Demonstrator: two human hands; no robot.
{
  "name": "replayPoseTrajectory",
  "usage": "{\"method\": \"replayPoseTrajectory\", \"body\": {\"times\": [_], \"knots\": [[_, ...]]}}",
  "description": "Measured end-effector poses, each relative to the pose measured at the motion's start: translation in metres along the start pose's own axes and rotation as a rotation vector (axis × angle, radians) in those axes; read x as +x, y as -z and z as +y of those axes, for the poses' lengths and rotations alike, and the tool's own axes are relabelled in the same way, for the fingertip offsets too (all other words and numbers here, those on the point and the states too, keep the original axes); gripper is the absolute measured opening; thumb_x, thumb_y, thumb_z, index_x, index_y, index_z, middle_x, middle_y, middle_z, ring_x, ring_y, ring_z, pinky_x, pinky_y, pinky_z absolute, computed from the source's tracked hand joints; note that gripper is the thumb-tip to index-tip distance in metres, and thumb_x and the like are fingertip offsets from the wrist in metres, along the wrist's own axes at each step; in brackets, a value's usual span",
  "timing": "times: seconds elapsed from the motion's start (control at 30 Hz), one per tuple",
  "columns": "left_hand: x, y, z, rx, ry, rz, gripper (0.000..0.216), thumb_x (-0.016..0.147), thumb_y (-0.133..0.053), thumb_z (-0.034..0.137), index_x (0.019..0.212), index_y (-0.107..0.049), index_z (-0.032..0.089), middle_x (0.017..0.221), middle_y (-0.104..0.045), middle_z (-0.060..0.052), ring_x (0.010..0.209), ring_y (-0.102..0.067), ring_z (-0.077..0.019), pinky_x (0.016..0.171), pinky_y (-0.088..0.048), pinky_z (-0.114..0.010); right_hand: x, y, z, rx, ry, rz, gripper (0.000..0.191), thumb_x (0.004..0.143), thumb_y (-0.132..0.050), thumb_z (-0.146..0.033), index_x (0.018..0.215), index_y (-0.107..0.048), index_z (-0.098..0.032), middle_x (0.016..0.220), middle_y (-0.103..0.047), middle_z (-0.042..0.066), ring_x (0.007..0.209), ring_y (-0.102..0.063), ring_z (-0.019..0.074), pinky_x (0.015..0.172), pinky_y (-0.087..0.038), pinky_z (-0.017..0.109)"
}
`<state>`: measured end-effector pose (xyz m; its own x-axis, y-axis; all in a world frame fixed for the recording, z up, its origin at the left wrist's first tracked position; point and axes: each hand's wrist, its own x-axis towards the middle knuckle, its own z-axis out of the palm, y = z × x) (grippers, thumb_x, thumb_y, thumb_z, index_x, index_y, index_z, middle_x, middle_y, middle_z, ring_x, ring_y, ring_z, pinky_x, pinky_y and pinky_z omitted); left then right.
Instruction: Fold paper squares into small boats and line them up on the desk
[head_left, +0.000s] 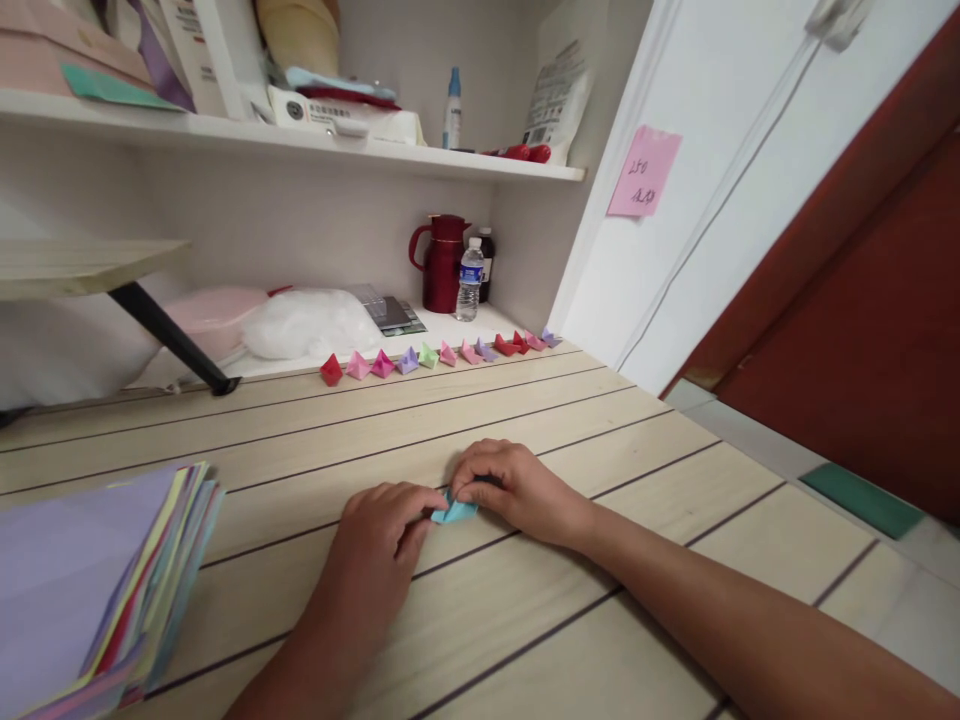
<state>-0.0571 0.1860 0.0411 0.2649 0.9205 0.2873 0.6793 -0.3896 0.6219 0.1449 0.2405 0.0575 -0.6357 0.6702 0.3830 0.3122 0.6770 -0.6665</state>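
Observation:
A small folded piece of light blue paper (454, 512) lies on the wooden tabletop (525, 620), pinched from both sides. My left hand (382, 540) grips its left end with closed fingers. My right hand (510, 488) presses on its right end, fingers curled over it. Most of the paper is hidden under my fingers.
A stack of coloured paper sheets (90, 580) lies at the near left. A row of several small folded paper shapes (442, 354) lines the table's far edge. Behind stand a red jug (442, 262), a water bottle (470, 280), shelves and a pink note (643, 172) on the door.

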Motion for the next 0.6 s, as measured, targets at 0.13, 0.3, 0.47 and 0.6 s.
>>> {"method": "replayPoseTrajectory", "body": {"times": [0.13, 0.3, 0.47, 0.6], "knots": [[0.0034, 0.0021, -0.0024, 0.021, -0.065, -0.091, 0.025, 0.084, -0.057, 0.009, 0.094, -0.07, 0.028, 0.094, -0.072, 0.005, 0.093, -0.062, -0.0177, 0.087, -0.042, -0.038, 0.0009, 0.0025, 0.0037, 0.003, 0.042, -0.031, 0.02, 0.096, -0.059, -0.024, 0.08, -0.07, -0.018, 0.082, -0.071, 0.005, 0.081, -0.065, 0.0168, 0.08, -0.05, 0.028], [0.0082, 0.0013, -0.0041, 0.082, -0.1, -0.1, 0.014, 0.089, -0.058, 0.014, 0.09, -0.067, 0.025, 0.092, -0.07, 0.004, 0.09, -0.06, -0.0182, 0.084, -0.042, -0.038, 0.0004, 0.0028, 0.0051, 0.004, 0.052, -0.026, 0.019, 0.095, -0.059, -0.022, 0.08, -0.069, -0.018, 0.081, -0.071, 0.005, 0.08, -0.064, 0.0173, 0.079, -0.05, 0.029], [0.0079, 0.0002, -0.0021, 0.149, -0.136, -0.087, 0.012, 0.088, -0.058, 0.013, 0.088, -0.065, 0.023, 0.089, -0.068, 0.002, 0.088, -0.058, -0.0199, 0.082, -0.043, -0.039, 0.0, 0.0013, 0.0054, 0.009, 0.048, -0.016, 0.017, 0.093, -0.062, -0.021, 0.078, -0.07, -0.018, 0.081, -0.071, 0.005, 0.081, -0.063, 0.0176, 0.08, -0.049, 0.029], [0.0054, 0.0012, -0.0035, 0.138, -0.136, -0.073, 0.016, 0.086, -0.059, 0.01, 0.089, -0.066, 0.023, 0.093, -0.068, 0.001, 0.091, -0.059, -0.0207, 0.083, -0.045, -0.041, -0.0016, 0.0041, 0.0042, 0.039, 0.033, -0.028, 0.015, 0.093, -0.062, -0.025, 0.084, -0.071, -0.017, 0.085, -0.072, 0.005, 0.083, -0.065, 0.0172, 0.08, -0.05, 0.028]]}}
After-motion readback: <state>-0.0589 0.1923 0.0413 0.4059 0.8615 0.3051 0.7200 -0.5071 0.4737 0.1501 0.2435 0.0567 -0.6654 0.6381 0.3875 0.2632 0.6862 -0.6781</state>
